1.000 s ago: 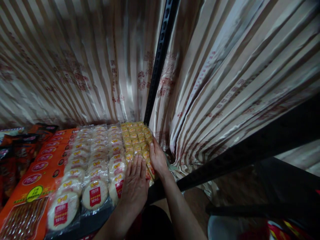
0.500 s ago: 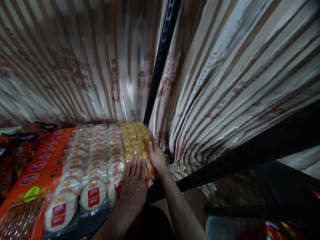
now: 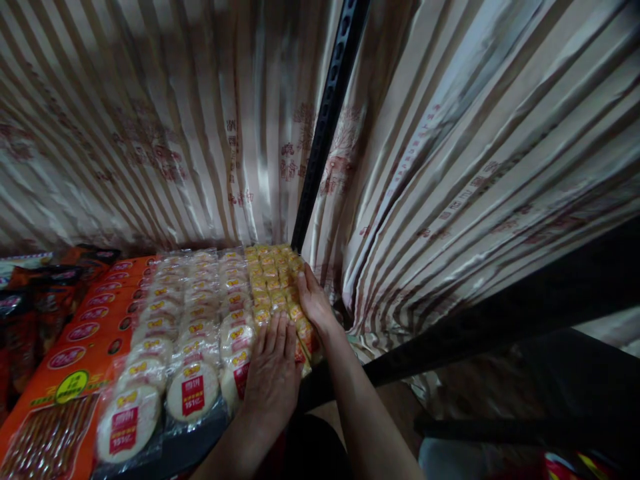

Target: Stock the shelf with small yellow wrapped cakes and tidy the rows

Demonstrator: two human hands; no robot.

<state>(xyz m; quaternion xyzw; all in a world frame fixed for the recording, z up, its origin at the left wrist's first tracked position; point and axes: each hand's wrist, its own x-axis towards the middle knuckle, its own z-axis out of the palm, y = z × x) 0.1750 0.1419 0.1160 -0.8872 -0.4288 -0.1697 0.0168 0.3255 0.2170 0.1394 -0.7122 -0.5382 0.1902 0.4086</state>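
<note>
My left hand (image 3: 274,360) lies flat, fingers stretched out, over the front of the small yellow-wrapped snack packets (image 3: 270,280). Against the right side of those packets rests my right hand (image 3: 315,300), its fingers extended along them. The yellow packets stand in tight rows at the right end of the shelf. Just left of my left hand are rows of round white rice crackers (image 3: 194,393) in clear wrappers with red labels. Both palms are hidden from view.
Orange snack packs (image 3: 65,360) stand left of the crackers, with dark bags (image 3: 37,300) beyond them. A black perforated metal post (image 3: 327,127) rises behind the yellow packets. Printed pleated curtains (image 3: 200,133) hang behind and to the right. A dark bar (image 3: 450,327) crosses at the right.
The view has shifted slightly, so everything appears a little further right. Both hands stay at the yellow packets, with no clear change in their hold.
</note>
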